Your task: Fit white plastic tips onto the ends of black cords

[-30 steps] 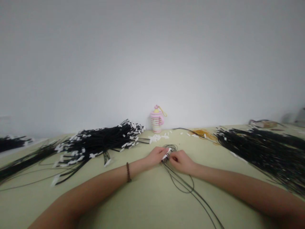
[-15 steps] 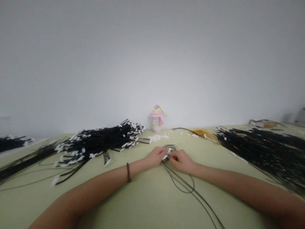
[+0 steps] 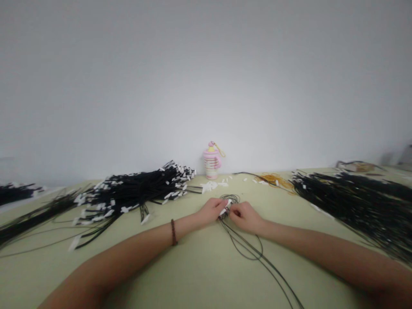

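Note:
Pinched in my left hand (image 3: 211, 211) is a small white connector (image 3: 226, 207), held just above the table. My right hand (image 3: 246, 217) is closed right beside it, thumb and forefinger pressed together at the connector's right side, on what looks like a thin black wire end. Black wires (image 3: 246, 245) run from under the hands in a loop and trail to the lower right. More thin loops of wire show behind the fingertips. The fingers hide how the wires meet the connector.
A thick pile of black cables with white connectors (image 3: 135, 191) lies to the left. Long black wires (image 3: 357, 206) spread at the right. Loose white connectors (image 3: 210, 186), yellow wires (image 3: 275, 179) and a pink-and-white cup (image 3: 211, 164) stand near the wall.

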Demonstrator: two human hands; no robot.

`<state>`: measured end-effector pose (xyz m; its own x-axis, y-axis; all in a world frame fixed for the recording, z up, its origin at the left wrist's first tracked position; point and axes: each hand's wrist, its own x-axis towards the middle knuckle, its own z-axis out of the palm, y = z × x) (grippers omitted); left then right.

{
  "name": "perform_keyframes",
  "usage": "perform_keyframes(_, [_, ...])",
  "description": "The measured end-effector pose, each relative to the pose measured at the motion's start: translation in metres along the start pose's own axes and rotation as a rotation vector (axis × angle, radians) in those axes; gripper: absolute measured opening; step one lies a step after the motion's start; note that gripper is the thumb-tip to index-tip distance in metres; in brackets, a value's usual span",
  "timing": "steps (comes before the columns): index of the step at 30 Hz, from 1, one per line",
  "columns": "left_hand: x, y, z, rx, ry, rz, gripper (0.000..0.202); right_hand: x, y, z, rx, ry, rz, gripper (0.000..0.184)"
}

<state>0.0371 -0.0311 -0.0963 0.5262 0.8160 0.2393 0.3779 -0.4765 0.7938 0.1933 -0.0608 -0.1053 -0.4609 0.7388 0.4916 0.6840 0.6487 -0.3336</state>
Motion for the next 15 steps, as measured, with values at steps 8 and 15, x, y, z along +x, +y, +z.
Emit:
perform_keyframes(8, [-0.0014, 0.0034, 0.0002, 0.004, 0.003, 0.006, 0.044, 0.0, -0.0004, -0.0008, 0.001, -0.001, -0.007, 0.019])
perform_keyframes(15, [-0.0011, 0.004, 0.0003, 0.014, 0.002, 0.011, 0.045, 0.0, -0.0016, -0.0013, 0.01, -0.005, -0.008, 0.019])
